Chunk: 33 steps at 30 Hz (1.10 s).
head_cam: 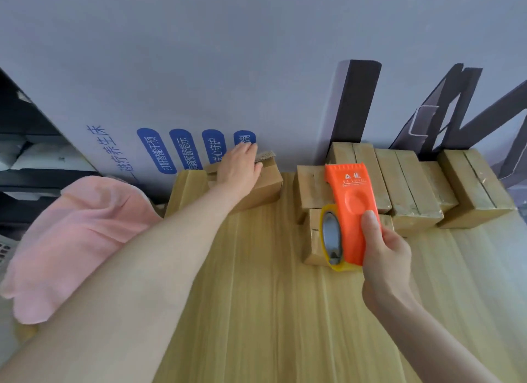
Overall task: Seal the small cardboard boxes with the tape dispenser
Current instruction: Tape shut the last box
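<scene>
Two busy: L grip (pixel 238 169) flat on box (pixel 265 188) (flap up), R grip (pixel 385 248) round dispenser (pixel 352 200).

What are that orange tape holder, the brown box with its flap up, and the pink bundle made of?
Tape dispenser: probably plastic, glossy orange, with a moulded dimple. Open box: corrugated cardboard, matte brown; the raised flap's edge shows fluting. Pink cloth: soft fabric, perhaps fleece; it lies in folds.

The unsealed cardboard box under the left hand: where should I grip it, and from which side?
Probably from above and the near side: palm on top of the box, fingers over its far edge. A flap stands up at the back, so pressing down should close it. The white board behind seems to block that side.
</scene>
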Available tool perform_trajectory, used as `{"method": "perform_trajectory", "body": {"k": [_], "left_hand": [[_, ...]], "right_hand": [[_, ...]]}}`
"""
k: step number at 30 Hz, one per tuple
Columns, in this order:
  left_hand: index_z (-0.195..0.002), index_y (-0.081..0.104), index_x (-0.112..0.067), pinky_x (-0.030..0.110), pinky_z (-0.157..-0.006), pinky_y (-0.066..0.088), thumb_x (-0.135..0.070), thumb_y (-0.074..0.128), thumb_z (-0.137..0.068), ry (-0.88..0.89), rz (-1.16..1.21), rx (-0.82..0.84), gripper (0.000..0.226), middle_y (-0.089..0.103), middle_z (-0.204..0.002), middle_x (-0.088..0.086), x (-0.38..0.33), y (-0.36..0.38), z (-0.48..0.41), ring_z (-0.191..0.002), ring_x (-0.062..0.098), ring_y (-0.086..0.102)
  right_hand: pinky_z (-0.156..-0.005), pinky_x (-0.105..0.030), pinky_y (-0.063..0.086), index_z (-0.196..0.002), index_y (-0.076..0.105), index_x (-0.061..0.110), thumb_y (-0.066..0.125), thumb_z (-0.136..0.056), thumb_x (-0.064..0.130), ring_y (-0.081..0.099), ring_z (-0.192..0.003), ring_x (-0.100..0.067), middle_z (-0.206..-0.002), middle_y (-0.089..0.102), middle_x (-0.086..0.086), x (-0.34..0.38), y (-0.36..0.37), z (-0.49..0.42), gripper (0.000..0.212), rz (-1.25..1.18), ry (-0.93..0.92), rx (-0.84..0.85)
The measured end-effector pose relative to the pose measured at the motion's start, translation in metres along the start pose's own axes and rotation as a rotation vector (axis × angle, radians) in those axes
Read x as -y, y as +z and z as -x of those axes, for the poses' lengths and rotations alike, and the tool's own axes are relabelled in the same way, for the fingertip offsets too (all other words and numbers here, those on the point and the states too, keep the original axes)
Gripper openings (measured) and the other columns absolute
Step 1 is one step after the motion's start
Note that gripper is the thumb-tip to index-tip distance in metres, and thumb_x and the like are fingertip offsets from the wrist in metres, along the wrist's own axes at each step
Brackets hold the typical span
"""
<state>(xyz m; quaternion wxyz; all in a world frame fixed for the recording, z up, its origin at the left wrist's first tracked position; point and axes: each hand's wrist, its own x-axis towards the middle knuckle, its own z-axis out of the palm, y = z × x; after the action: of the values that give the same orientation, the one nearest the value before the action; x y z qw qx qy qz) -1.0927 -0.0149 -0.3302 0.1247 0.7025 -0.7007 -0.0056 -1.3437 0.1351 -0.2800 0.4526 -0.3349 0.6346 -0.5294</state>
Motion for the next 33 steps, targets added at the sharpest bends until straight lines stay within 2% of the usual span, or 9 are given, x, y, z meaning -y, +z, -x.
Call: {"method": "perform_trajectory", "body": {"k": [2, 5, 8, 13, 15, 20, 25, 29, 33], "left_hand": [[-0.150, 0.024, -0.013, 0.047, -0.116, 0.020, -0.048, 0.035, -0.099, -0.047, -0.041, 0.111, 0.063, 0.026, -0.157, 0.007, 0.010, 0.011, -0.019, -0.145, 0.024, 0.020], [-0.153, 0.002, -0.019, 0.057, -0.115, 0.002, -0.074, 0.018, -0.088, -0.049, -0.087, 0.370, 0.087, 0.003, -0.161, 0.007, 0.026, 0.037, -0.024, -0.148, 0.026, 0.001], [-0.152, -0.007, -0.023, 0.056, -0.113, -0.006, -0.089, 0.011, -0.073, -0.020, -0.092, 0.377, 0.105, -0.004, -0.161, 0.007, 0.038, 0.055, -0.022, -0.147, 0.029, -0.004], [-0.151, -0.012, -0.019, 0.058, -0.114, 0.004, -0.087, 0.047, -0.065, 0.052, -0.154, 0.401, 0.124, 0.001, -0.160, 0.010, 0.038, 0.054, -0.016, -0.146, 0.034, 0.002], [-0.151, -0.013, -0.018, 0.058, -0.113, 0.006, -0.083, 0.052, -0.067, 0.015, -0.158, 0.405, 0.125, 0.002, -0.160, 0.012, 0.033, 0.052, -0.004, -0.146, 0.035, 0.004], [-0.150, -0.016, -0.019, 0.057, -0.113, 0.009, -0.081, 0.053, -0.068, -0.071, -0.154, 0.440, 0.124, 0.002, -0.159, 0.012, 0.026, 0.043, 0.049, -0.145, 0.034, 0.006], [-0.150, -0.014, -0.018, 0.058, -0.112, 0.012, -0.080, 0.052, -0.068, -0.185, -0.154, 0.429, 0.123, 0.004, -0.158, 0.013, 0.012, 0.031, 0.140, -0.144, 0.034, 0.009], [-0.151, -0.009, -0.015, 0.058, -0.111, 0.017, -0.082, 0.053, -0.065, -0.329, -0.154, 0.417, 0.125, 0.011, -0.156, 0.012, -0.020, 0.020, 0.228, -0.142, 0.032, 0.015], [-0.151, -0.010, -0.013, 0.054, -0.109, 0.022, -0.085, 0.051, -0.064, -0.427, -0.200, 0.425, 0.128, 0.015, -0.153, 0.010, -0.075, 0.014, 0.316, -0.139, 0.030, 0.018]], "right_hand": [[-0.046, -0.022, 0.041, -0.071, 0.057, -0.001, 0.058, -0.095, 0.038, 0.049, -0.048, -0.009, -0.057, 0.055, 0.001, -0.003, 0.004, 0.003, 0.046, 0.002, 0.014, 0.008], [-0.042, -0.019, 0.043, -0.066, 0.061, 0.005, 0.058, -0.095, 0.036, 0.051, -0.045, -0.008, -0.055, 0.057, 0.000, -0.008, 0.004, 0.005, 0.042, 0.022, 0.006, -0.004], [-0.035, -0.014, 0.041, -0.065, 0.062, 0.008, 0.057, -0.096, 0.029, 0.052, -0.038, -0.005, -0.049, 0.058, 0.004, -0.009, 0.000, 0.005, 0.037, 0.024, -0.012, -0.019], [-0.034, -0.013, 0.041, -0.070, 0.062, 0.005, 0.056, -0.096, 0.027, 0.053, -0.037, -0.004, -0.047, 0.059, 0.007, -0.009, -0.008, 0.006, 0.035, 0.035, -0.011, -0.041], [-0.034, -0.013, 0.042, -0.071, 0.062, 0.004, 0.056, -0.096, 0.027, 0.055, -0.037, -0.005, -0.047, 0.060, 0.004, -0.006, -0.011, 0.010, 0.035, 0.017, -0.002, -0.034], [-0.035, -0.014, 0.043, -0.071, 0.065, 0.010, 0.056, -0.096, 0.027, 0.057, -0.039, -0.005, -0.050, 0.063, 0.003, 0.002, -0.031, 0.026, 0.032, -0.041, 0.003, -0.002], [-0.035, -0.013, 0.041, -0.071, 0.066, 0.009, 0.056, -0.096, 0.030, 0.053, -0.039, -0.003, -0.049, 0.060, 0.007, 0.010, -0.070, 0.044, 0.035, -0.060, 0.004, 0.047], [-0.034, -0.011, 0.038, -0.067, 0.063, 0.011, 0.056, -0.097, 0.029, 0.049, -0.036, -0.001, -0.045, 0.057, 0.011, 0.022, -0.119, 0.058, 0.036, -0.069, -0.028, 0.088], [-0.034, -0.012, 0.040, -0.071, 0.063, 0.009, 0.056, -0.097, 0.030, 0.052, -0.036, -0.001, -0.046, 0.059, 0.010, 0.031, -0.184, 0.072, 0.034, -0.093, -0.042, 0.201]]}}
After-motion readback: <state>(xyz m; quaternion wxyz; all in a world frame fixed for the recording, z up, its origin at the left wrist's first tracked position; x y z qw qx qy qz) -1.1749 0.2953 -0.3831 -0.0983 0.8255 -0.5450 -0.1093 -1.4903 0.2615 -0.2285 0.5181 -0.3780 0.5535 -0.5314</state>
